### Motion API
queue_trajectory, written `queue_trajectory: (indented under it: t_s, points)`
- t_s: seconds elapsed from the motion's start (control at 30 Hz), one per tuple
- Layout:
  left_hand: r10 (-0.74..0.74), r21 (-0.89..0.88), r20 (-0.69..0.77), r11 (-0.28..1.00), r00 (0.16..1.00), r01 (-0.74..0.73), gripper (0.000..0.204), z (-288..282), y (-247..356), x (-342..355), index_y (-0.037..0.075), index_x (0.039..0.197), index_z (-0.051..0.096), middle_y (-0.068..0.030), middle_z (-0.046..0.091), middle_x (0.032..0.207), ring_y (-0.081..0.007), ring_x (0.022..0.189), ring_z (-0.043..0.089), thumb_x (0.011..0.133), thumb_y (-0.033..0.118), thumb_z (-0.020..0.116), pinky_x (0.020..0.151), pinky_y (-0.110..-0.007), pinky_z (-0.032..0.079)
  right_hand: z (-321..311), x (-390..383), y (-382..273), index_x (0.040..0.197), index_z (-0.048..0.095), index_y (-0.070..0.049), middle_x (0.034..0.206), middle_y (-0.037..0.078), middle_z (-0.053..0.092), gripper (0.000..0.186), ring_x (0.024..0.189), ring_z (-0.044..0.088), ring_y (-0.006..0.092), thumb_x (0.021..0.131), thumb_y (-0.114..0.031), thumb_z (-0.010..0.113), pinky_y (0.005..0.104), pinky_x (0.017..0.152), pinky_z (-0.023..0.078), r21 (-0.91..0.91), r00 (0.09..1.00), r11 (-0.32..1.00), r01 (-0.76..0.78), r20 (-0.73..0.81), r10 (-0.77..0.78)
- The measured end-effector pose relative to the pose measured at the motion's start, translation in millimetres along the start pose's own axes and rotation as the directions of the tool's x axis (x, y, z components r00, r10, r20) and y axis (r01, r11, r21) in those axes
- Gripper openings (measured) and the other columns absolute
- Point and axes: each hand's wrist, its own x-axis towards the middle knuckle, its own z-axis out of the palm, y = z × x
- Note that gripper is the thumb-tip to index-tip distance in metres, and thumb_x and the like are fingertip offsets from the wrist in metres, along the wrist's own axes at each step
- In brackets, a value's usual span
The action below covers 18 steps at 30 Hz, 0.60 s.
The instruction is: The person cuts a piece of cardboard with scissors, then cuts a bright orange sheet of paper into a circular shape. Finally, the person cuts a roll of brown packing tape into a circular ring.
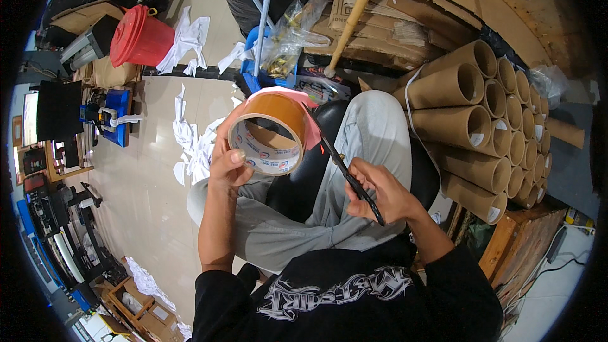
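My left hand (229,163) is closed around a wide roll of brown packing tape (273,109), thumb on its near rim. Behind the roll, pink sheet material (313,129) sticks out at the top and right; it seems pinched against the roll, but the other fingers are hidden. In my right hand (385,194) is a long, slim black tool that looks like scissors (339,163) seen edge-on. Its tip points up and left, at the pink sheet's right edge. Both hands are above my crossed legs (373,133) in light grey trousers.
Brown cardboard tubes (472,123) are stacked at my right, with flattened cardboard (373,31) behind. White scraps (190,136) litter the tiled floor at left, near a red lidded bucket (142,37). A yellowish pole (356,16) and clear plastic bags (288,44) are ahead.
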Motion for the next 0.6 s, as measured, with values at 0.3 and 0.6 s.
queue_trajectory:
  t_s: [0.3, 0.6]
  points:
    - [-0.040, 0.079, 0.098, 0.996, 0.994, 0.032, 0.097, 8, 0, 6, -0.010, 0.149, 0.039, -0.0231, 0.053, 0.143, -0.0292, 0.131, 0.056, 0.070, 0.026, 0.082, 0.113, -0.040, 0.041, -4, 4, -9, 0.084, 0.050, -0.005, 0.064, 0.001, 0.052, 0.051, 0.058, 0.046, 0.0079, 0.080, -0.038, 0.088, 0.0267, 0.052, 0.037, -0.107, 0.995, 0.993, 0.043, -0.089, -0.052]
    - [-0.077, 0.063, 0.111, 0.996, 0.991, 0.070, 0.095, 4, 2, 7, -0.010, 0.148, 0.040, -0.0233, 0.055, 0.141, -0.0296, 0.129, 0.058, 0.070, 0.026, 0.081, 0.112, -0.040, 0.043, -4, 2, -12, 0.075, 0.051, -0.006, 0.056, 0.001, 0.046, 0.051, 0.050, 0.043, 0.0095, 0.077, -0.039, 0.090, 0.0290, 0.048, 0.033, -0.243, 0.984, 0.970, 0.007, -0.171, -0.050]
